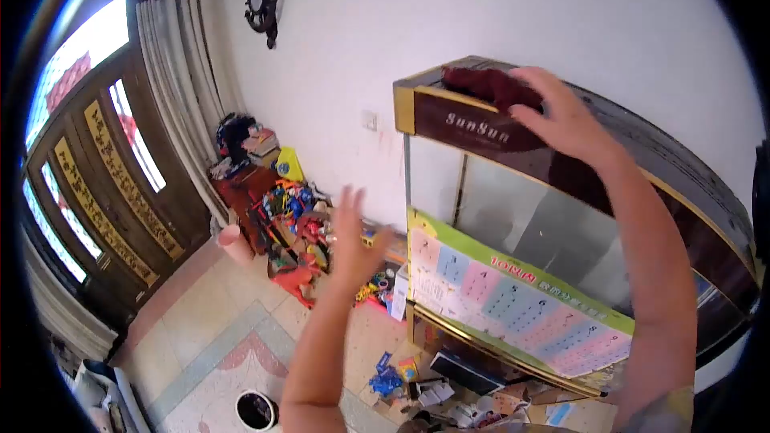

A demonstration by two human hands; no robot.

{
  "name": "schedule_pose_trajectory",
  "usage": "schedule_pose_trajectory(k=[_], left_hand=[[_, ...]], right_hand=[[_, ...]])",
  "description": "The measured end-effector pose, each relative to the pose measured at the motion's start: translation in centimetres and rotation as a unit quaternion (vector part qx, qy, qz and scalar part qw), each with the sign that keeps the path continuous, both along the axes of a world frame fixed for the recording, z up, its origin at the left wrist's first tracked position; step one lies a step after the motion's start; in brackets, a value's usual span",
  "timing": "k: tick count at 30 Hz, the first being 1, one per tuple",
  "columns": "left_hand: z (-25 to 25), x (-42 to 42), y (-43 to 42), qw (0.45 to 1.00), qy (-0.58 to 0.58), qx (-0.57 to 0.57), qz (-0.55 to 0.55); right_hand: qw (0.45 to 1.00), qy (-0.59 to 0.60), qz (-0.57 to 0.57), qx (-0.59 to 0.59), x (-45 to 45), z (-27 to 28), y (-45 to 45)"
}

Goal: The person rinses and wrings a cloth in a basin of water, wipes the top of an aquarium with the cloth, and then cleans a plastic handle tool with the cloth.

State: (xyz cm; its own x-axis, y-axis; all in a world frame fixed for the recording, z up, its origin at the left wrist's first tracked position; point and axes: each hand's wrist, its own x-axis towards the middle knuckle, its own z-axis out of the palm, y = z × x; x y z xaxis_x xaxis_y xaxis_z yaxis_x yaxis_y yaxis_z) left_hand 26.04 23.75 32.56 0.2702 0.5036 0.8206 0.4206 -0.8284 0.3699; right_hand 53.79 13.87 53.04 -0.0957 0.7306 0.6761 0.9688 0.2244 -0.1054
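Note:
A dark red cloth point(481, 87) lies bunched on the top front edge of a tall fish tank cabinet point(433, 116) marked "SunSun". My right hand point(557, 112) is on the cloth, its thumb and fingers curled around the bunched end. Raised in the air left of the cabinet is my left hand point(357, 240), holding nothing, with fingers apart and slightly blurred. Across the tank's glass hangs a green-edged number chart point(513, 297).
Toys point(297, 200) are piled along the wall beside a pink bin point(234, 242). Boxes and a dark flat panel point(467, 373) lie at the cabinet's foot. A round container point(257, 410) stands on the tiled floor. Wooden doors point(112, 184) are at left.

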Motion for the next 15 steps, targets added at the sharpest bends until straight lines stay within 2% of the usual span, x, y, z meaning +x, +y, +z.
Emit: schedule_pose_trajectory(k=[1,3,4,5,7,8,9,11,15], left_hand=[[1.7,3.2,0.3,0.999,-0.004,-0.022,-0.027],[4.5,8.3,1.3,0.996,-0.046,0.020,-0.077],[5.7,10.3,2.3,0.993,-0.072,0.057,-0.073],[7.3,11.9,2.8,0.993,-0.096,0.045,-0.059],[8.8,14.6,5.3,0.986,-0.157,0.041,-0.025],[8.8,15.1,5.7,0.986,-0.158,0.044,-0.027],[8.8,15.6,5.9,0.988,-0.155,0.016,-0.017],[8.9,15.8,6.1,0.988,-0.151,-0.011,-0.009],[8.5,15.9,6.4,0.988,-0.151,-0.015,-0.010]], right_hand=[[0.999,-0.034,-0.024,-0.026,0.1,0.1,1.6],[0.990,-0.063,-0.119,-0.033,-0.2,0.5,3.9],[0.991,-0.042,-0.121,-0.046,0.4,0.8,5.5],[0.989,-0.006,-0.111,-0.096,0.3,1.7,6.4],[0.988,0.004,-0.102,-0.114,0.2,2.3,8.1],[0.996,0.014,-0.018,-0.084,-0.2,2.2,8.3],[0.964,0.112,-0.016,-0.239,-0.3,2.5,8.2],[0.976,-0.005,-0.089,-0.199,0.3,2.6,9.5],[0.985,0.046,-0.119,-0.118,-1.0,3.8,11.2]])
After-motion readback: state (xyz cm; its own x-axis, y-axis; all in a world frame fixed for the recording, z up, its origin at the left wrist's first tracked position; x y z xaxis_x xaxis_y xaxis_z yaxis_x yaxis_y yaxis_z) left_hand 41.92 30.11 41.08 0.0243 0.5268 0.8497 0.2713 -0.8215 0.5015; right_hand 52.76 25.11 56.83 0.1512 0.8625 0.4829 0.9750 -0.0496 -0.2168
